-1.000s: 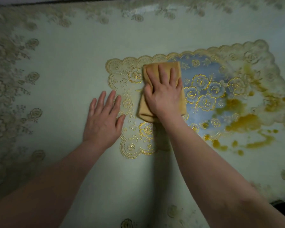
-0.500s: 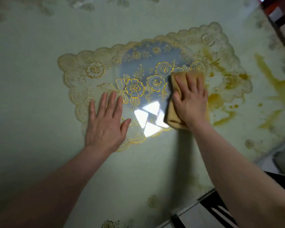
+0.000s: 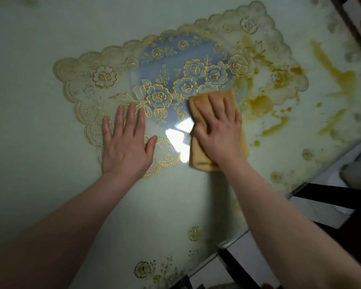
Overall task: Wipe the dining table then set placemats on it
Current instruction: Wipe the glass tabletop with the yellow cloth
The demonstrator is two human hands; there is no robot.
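Observation:
A see-through placemat with gold roses and a scalloped lace edge lies on the pale green table. My left hand rests flat, fingers spread, on the mat's near left part. My right hand presses flat on a folded tan cloth at the mat's near right edge. Yellow-brown smears cover the mat's right side and the table beyond it.
More yellow streaks run across the table towards its right edge. Below that edge are dark chair parts and a white floor. Faint floral prints mark the tabletop near me.
My right hand has drawn the cloth back towards me and a little left, off the stained part. The left hand stays flat on the mat. The view has shifted slightly.

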